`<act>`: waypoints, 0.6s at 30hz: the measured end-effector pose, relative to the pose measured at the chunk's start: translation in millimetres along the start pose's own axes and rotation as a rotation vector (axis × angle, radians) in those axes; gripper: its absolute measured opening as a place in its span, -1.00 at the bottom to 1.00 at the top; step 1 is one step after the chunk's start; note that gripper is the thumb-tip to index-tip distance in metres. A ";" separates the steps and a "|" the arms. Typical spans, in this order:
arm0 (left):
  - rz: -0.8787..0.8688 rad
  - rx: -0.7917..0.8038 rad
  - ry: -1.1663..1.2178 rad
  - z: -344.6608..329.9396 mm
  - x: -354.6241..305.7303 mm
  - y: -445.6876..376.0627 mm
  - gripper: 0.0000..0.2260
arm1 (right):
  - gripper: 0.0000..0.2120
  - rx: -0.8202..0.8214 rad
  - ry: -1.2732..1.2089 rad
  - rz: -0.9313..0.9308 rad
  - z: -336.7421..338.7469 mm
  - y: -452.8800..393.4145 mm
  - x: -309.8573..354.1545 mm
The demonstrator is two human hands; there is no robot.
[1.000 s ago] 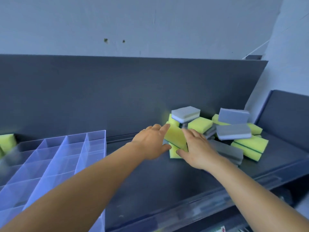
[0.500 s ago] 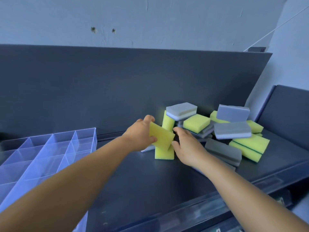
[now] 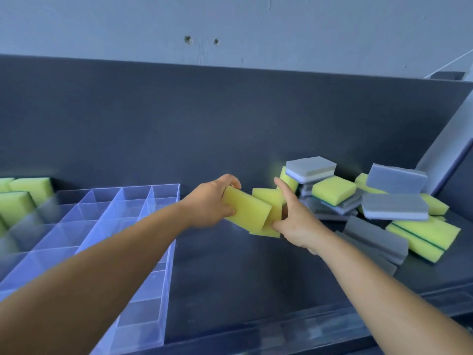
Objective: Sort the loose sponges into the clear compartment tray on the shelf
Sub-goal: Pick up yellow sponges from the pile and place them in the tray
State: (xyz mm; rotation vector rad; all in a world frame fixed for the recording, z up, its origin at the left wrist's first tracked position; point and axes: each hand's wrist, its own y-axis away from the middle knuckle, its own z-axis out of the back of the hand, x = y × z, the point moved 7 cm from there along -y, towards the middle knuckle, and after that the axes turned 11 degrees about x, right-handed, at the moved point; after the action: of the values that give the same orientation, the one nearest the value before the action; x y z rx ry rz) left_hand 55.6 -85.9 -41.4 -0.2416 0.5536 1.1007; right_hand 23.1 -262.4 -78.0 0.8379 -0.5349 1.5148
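Note:
My left hand [image 3: 210, 203] grips a yellow sponge [image 3: 248, 212], lifted and tilted just above the dark shelf. My right hand [image 3: 294, 219] holds a second yellow sponge [image 3: 270, 201] standing on edge right behind the first; thumb and fingers pinch its sides. A pile of loose yellow and grey sponges [image 3: 378, 201] lies to the right against the back panel. The clear compartment tray [image 3: 143, 208] sits on the shelf at the left, its near cells bare. Several yellow sponges [image 3: 23, 198] show blurred at the tray's far left corner.
The dark shelf surface [image 3: 243, 278] stretches between tray and pile. A tall dark back panel [image 3: 204, 124] closes the rear, and a dark side wall [image 3: 458, 180] closes the right end. The shelf's front lip [image 3: 294, 326] runs along the bottom.
Both hands have drawn a yellow sponge each away from the pile. The left hand's sponge has moved leftward toward the tray and tilted; the view has swung left, showing more tray.

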 end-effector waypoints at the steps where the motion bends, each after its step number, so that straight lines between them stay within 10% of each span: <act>1: -0.007 -0.021 0.007 7.2 1.8 6.6 -0.63 | -0.20 -0.007 0.018 0.030 2.2 2.9 6.7; 18: 0.019 -0.268 -0.070 123.7 80.0 200.3 -0.63 | -0.72 -0.274 0.056 0.348 -90.2 61.3 175.3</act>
State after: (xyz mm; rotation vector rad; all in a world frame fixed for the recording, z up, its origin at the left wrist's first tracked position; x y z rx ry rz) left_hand -58.8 120.6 36.5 -0.4296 0.3458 1.1975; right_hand -49.7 -89.6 8.4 0.5046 -0.8585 1.7241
